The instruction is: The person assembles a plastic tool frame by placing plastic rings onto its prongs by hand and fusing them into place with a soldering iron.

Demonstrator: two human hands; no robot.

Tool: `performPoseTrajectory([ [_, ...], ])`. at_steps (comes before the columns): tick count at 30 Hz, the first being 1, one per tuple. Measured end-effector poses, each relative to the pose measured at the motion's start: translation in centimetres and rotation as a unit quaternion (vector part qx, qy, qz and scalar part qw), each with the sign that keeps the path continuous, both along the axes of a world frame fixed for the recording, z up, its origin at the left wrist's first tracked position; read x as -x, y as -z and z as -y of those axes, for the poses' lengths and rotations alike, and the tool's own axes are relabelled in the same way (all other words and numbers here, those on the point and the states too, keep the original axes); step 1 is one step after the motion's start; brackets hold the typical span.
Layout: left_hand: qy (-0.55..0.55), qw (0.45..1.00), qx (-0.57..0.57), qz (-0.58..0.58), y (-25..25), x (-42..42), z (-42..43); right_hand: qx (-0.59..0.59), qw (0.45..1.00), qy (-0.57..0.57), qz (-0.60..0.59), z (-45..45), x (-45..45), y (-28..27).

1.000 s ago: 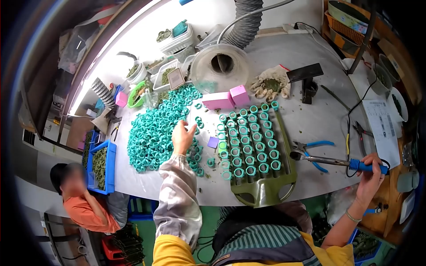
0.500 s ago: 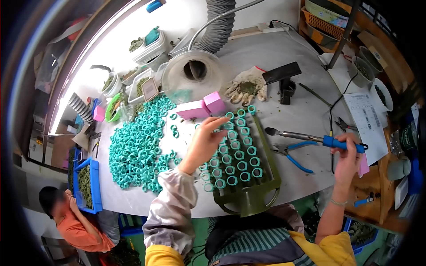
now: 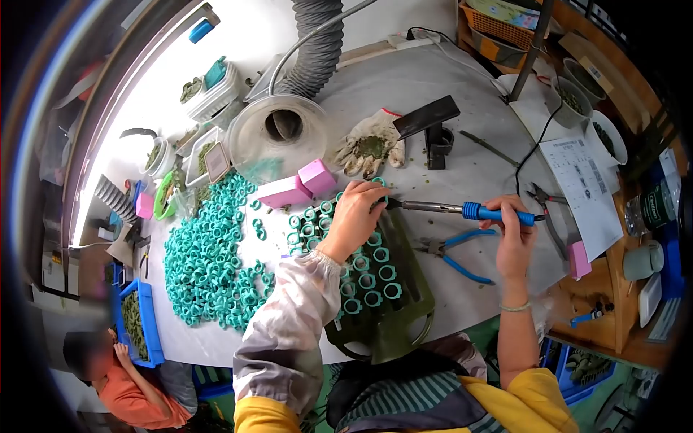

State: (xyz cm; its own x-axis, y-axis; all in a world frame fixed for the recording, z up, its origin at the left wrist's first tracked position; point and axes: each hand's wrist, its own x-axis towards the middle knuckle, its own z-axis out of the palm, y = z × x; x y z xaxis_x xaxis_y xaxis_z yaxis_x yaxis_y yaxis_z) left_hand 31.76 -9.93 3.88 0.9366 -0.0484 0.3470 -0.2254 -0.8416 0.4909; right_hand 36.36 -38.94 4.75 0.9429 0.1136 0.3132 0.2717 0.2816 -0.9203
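Observation:
My right hand (image 3: 514, 234) grips a soldering iron (image 3: 433, 208) by its blue ridged handle. The iron's metal shaft points left, and its tip reaches my left fingertips. My left hand (image 3: 355, 222) is closed above a dark green tray (image 3: 406, 289), thumb and fingers drawn together near a teal ring at the far edge. What they pinch, if anything, is hidden. Rows of teal rings (image 3: 372, 298) stand on the tray, partly covered by my left hand. A big heap of loose teal rings (image 3: 206, 267) lies to the left.
Pink blocks (image 3: 289, 190), a glove (image 3: 369, 144) and a black stand (image 3: 433, 133) lie behind the tray. Blue-handled pliers (image 3: 458, 252) are at its right. A clear funnel hood (image 3: 249, 148) with a grey hose stands further back. Another person (image 3: 137, 386) sits at lower left.
My right hand has brought the soldering iron left, its tip now at my left fingertips. My left hand has shifted over the tray's far rows. The whole view has turned slightly.

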Motion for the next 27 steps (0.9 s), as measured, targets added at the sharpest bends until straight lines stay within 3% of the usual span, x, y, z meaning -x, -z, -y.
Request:
performPoseTrajectory([
  [5,0.009,1.000,-0.010,0.010,0.7,0.0,-0.8,0.043,0.998,0.040,0.035,1.9,0.6,-1.4],
  [8,0.020,0.998,-0.003,0.051,-0.3,0.6,-1.3,0.001,0.999,0.040,0.002,2.8,0.8,-1.6],
  [10,-0.024,0.997,0.047,0.062,-1.8,1.5,-3.9,-0.025,0.998,0.054,-0.030,3.3,0.9,-1.6],
  [11,-0.114,0.988,0.105,0.028,-1.7,2.6,-6.2,-0.029,0.998,0.055,-0.033,3.5,1.0,-1.7],
  [12,-0.228,0.971,0.061,-0.040,-2.3,3.9,-9.0,-0.031,0.997,0.058,-0.035,3.8,1.1,-1.8],
  [14,-0.325,0.940,-0.101,-0.037,-0.1,7.7,-16.0,-0.031,0.997,0.064,-0.035,4.3,1.3,-1.8],
  [16,-0.393,0.905,-0.145,-0.073,1.6,11.1,-19.4,-0.030,0.997,0.065,-0.028,4.3,1.4,-1.8],
  [18,-0.385,0.909,-0.137,-0.088,3.3,12.8,-20.2,-0.024,0.997,0.065,-0.034,4.2,1.6,-2.0],
  [23,-0.360,0.929,0.012,-0.080,2.9,14.7,-18.6,-0.002,0.998,0.057,-0.018,4.4,2.0,-2.4],
  [26,-0.368,0.874,0.298,-0.109,3.4,16.3,-20.0,-0.001,0.998,0.059,-0.018,4.6,2.2,-2.3],
  [27,-0.362,0.848,0.379,-0.069,3.2,16.6,-19.9,-0.002,0.998,0.060,-0.020,4.6,2.3,-2.3],
])
